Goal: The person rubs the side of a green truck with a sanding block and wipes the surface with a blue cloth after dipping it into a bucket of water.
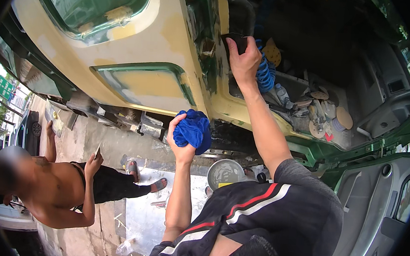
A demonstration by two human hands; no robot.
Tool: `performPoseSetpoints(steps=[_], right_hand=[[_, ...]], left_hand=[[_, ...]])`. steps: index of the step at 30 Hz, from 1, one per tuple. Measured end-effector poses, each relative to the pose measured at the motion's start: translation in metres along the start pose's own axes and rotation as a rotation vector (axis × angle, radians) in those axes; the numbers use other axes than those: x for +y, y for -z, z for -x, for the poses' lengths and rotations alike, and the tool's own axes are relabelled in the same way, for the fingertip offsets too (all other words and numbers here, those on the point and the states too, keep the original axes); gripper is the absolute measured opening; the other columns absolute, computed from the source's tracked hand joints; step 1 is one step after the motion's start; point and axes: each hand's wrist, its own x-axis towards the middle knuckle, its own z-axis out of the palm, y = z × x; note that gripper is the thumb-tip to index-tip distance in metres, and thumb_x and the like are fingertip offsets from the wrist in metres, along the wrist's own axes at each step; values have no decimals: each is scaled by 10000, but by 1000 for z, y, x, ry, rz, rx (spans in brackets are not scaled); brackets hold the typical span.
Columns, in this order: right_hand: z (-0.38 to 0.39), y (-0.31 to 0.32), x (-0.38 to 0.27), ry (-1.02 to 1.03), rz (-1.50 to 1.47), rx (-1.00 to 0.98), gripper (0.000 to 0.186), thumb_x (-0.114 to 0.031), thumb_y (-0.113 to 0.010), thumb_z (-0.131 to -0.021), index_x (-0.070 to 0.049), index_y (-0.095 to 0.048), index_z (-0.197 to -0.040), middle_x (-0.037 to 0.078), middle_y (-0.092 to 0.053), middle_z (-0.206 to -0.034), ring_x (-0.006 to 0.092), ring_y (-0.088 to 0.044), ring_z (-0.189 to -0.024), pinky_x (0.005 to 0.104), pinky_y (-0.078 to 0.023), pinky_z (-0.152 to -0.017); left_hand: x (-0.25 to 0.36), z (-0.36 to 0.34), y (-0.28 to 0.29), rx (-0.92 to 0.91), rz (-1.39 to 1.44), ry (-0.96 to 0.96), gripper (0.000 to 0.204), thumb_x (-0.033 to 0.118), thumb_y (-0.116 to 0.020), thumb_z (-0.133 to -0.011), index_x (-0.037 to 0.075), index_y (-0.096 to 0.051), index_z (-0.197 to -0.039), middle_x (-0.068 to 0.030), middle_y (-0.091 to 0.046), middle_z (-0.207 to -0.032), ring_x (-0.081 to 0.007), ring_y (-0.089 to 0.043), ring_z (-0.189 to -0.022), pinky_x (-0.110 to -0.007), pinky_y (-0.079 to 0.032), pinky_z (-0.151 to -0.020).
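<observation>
Right hand: the right hand (244, 63) has its thumb and fingers closed about a dark pad (241, 43), the arm stretched up and forward.
Pad: at the fingertips, up and slightly left of the wrist, against or very near the edge of the door pillar (222, 76); contact is partly hidden.
Pad's long axis: cannot tell, as the thumb covers part of it.
Nearer hand: the right; the left is lower, to the left, well apart from the pad.
Left hand: the left hand (180, 150) is clenched around a blue cloth (194, 131).
Cloth: bunched in the palm, no clear long axis, just below the lower corner of the patched panel (145, 86).
Cab: right of the pillar, a blue coiled hose (265, 77) by the right wrist; sanding discs (344, 118) farther right.
Ground: a grey basin (221, 170) below the cloth; a co-worker (61, 184) stands left.
</observation>
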Motion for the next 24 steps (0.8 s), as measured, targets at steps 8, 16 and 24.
performPoseSetpoints(steps=[8,16,24], right_hand=[[57,-24,55,53,187,120,366,-274,-832,-827,-35,-556,-829,147,-584,-720,380,-591,-655,450,-458,-578],[17,-50,32,192,159,307,397,-263,-848,-806,-41,-520,-838,136,-547,-770,358,-568,-676,436,-448,-593],[23,-45,38,211,236,323,464,-358,-878,-769,-49,-542,-851,114,-555,-837,326,-588,-650,411,-461,-538]], left_hand=[[55,-91,-17,-157,-159,-595,687,192,-870,-646,-16,-594,-1240,-148,-662,-1191,-289,-645,-1127,-420,-450,-1052],[49,-177,-44,-84,-334,-1172,638,221,-916,-706,-4,-590,-1206,-220,-658,-1124,-376,-664,-986,-471,-546,-888],[-28,-173,-19,-295,487,-203,521,29,-714,-706,-1,-571,-1206,-218,-618,-1101,-338,-630,-937,-473,-546,-868]])
